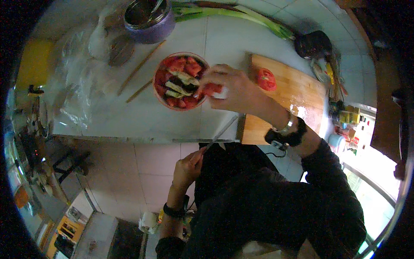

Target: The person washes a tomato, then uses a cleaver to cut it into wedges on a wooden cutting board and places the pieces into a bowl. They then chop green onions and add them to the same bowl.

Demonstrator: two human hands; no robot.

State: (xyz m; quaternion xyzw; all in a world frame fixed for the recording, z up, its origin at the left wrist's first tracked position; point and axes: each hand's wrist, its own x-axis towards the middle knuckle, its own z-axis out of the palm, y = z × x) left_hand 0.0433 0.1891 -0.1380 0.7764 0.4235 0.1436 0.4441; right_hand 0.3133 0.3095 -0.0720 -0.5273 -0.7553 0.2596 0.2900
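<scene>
A round bowl (156, 92) holds red tomato pieces, with pale strips and something dark in the middle. My right hand (226, 87) is at the bowl's right rim, its fingers closed around red tomato pieces (212, 89). My left hand (187, 170) is below the counter's front edge, gripping a knife (221, 131) whose blade points up and to the right. On the wooden cutting board (291, 84) to the right lies a cut tomato piece (267, 79), its red face up. The board has a wet, shiny patch.
Two wooden chopsticks (142, 67) lie left of the bowl. Behind them stands a purple pot (150, 30). Green onions (226, 13) lie along the back. Clear plastic bags (76, 81) cover the counter's left part. A dark container (313, 44) stands behind the board.
</scene>
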